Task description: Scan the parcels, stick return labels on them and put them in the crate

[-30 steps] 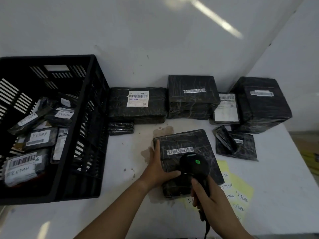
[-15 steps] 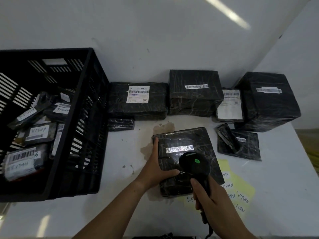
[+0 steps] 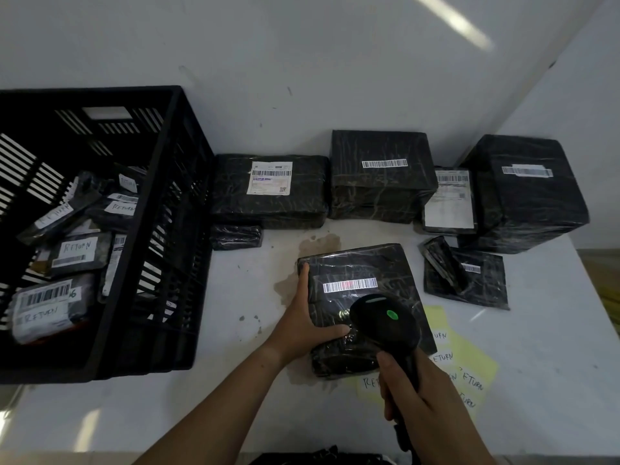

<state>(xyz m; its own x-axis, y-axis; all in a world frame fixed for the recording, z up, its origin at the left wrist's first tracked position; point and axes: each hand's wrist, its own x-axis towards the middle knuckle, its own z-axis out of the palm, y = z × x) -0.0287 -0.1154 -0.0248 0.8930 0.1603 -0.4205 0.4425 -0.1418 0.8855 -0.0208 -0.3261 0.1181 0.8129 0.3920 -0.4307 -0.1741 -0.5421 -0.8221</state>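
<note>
Left hand [image 3: 303,325] lies spread on the near-left corner of a wrapped parcel [image 3: 364,307] in the middle of the table [image 3: 553,347], pinning it flat; right hand [image 3: 422,401] is wrapped around the scanner [image 3: 385,325], its red line on the parcel's barcode [image 3: 350,285]. I judge we're roughly halfway: the crate [image 3: 157,250] at the table's left edge holds several labelled parcels, while about seven wait along the far edge. Return labels [image 3: 469,374] are partly hidden under parcel and hand; I can't count them.
</note>
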